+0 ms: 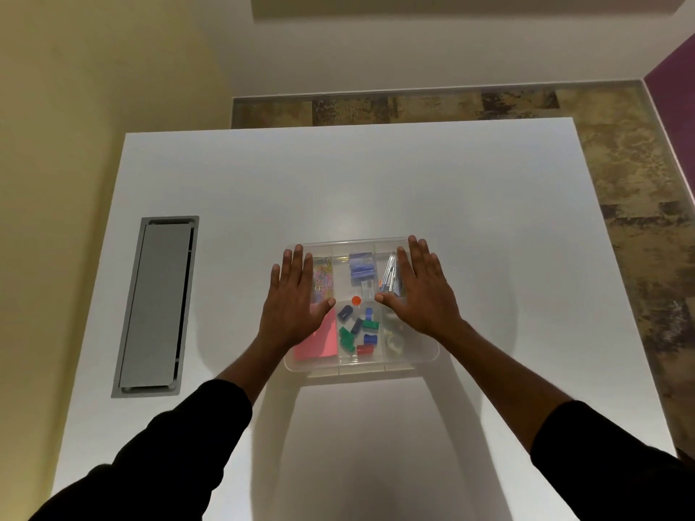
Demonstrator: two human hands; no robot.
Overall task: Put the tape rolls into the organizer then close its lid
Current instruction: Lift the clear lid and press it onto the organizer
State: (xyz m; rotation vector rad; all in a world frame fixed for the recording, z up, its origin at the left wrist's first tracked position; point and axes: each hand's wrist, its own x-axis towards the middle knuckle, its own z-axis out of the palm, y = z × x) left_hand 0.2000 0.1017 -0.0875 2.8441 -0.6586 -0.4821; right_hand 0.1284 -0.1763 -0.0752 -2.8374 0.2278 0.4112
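A person's two hands lie flat, fingers spread and gripping nothing, on top of a clear plastic organizer (361, 364) in the middle of a white desk (489, 220). The left hand (297, 295) covers the left side, above a pink notepad (319, 342); the right hand (419, 291) covers the right side. Through the clear lid (349, 245), tape rolls (395, 338) show in the near right compartment, beside coloured clips (357, 329) in the middle one. The lid appears to be down, so this looks like the closing step. Next move, probably: press along the edges until the lid snaps shut, then lift both hands away
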